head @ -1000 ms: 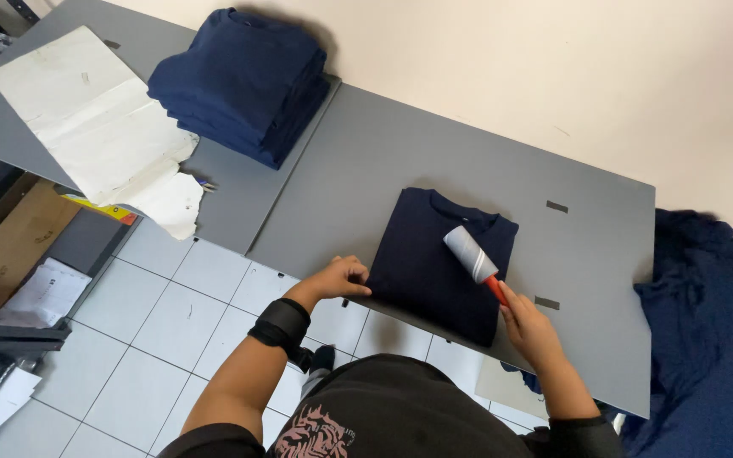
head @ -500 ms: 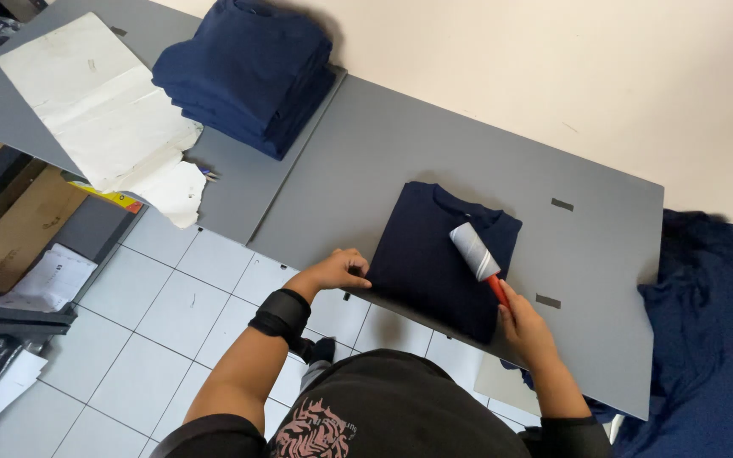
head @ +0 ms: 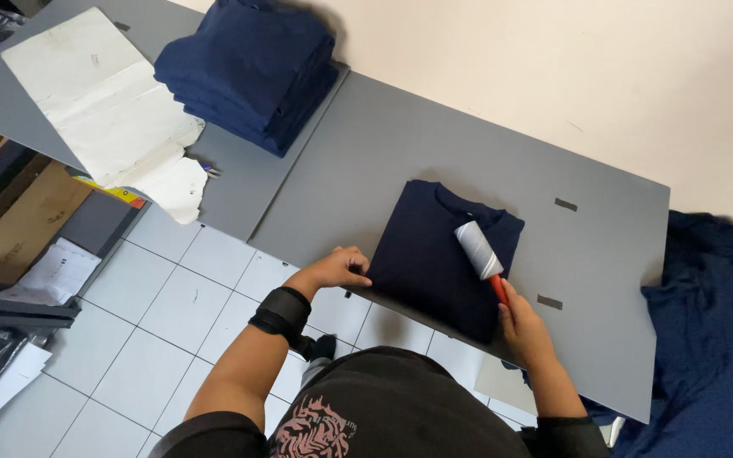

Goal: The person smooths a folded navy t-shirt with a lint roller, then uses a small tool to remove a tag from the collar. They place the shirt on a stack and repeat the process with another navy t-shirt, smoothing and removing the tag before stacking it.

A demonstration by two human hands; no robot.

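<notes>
One folded navy shirt (head: 434, 254) flat at bench (head: 604, 254) front edge. One roller (head: 478, 248) on it, gripped by right hand (head: 523, 326). Left hand (head: 341, 267) closed, pinning shirt's edge. One stack (head: 252, 72) beyond.

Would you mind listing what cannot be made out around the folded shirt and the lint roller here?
Head view only:
- Handle of the lint roller: mostly hidden inside the right hand.
- Left hand fingertips: tucked at the folded shirt edge; grip unclear.
- Loose blue fabric: cut off by the right edge.
- Shirt stack: top cropped.
</notes>
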